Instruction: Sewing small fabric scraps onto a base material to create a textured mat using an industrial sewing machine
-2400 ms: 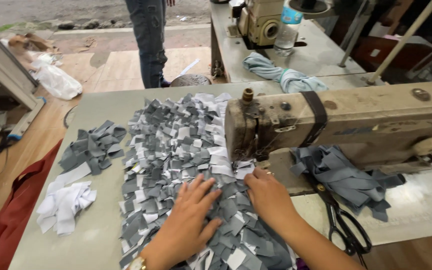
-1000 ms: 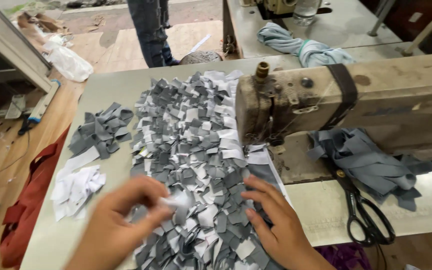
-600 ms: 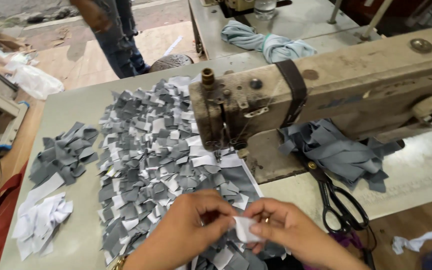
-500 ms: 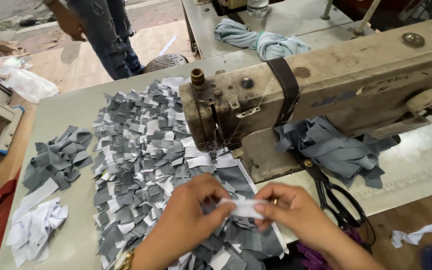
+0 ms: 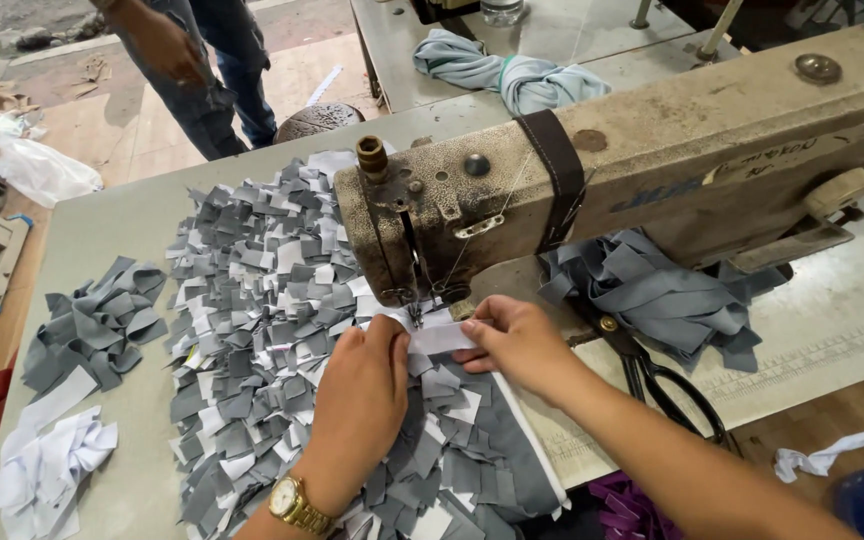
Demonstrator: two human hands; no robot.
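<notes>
I hold a white strip (image 5: 440, 338) flat under the needle (image 5: 415, 312) of the sewing machine (image 5: 632, 165). My left hand (image 5: 360, 390) pinches its left end between thumb and fingers; my right hand (image 5: 514, 340) pinches its right end, fingers closed on the cloth. The strip lies on the near edge of a mat (image 5: 272, 330) of grey and white tufts, which spreads from under my hands toward 11 o'clock over the bench (image 5: 117, 225). A gold watch (image 5: 294, 503) sits on my left wrist.

At 3 o'clock of my right hand, black scissors (image 5: 667, 385) lie on the bench, and beyond them a heap of grey strips (image 5: 652, 290) rests beside the machine's base. At 9 o'clock, well apart, a pile of grey pieces (image 5: 97, 325); nearer me, at 8 o'clock, a pile of white pieces (image 5: 47, 470). At 12 o'clock, behind the machine, a bundled teal cloth (image 5: 507, 75). At 11 o'clock another person (image 5: 192, 70) stands on the floor beyond the bench.
</notes>
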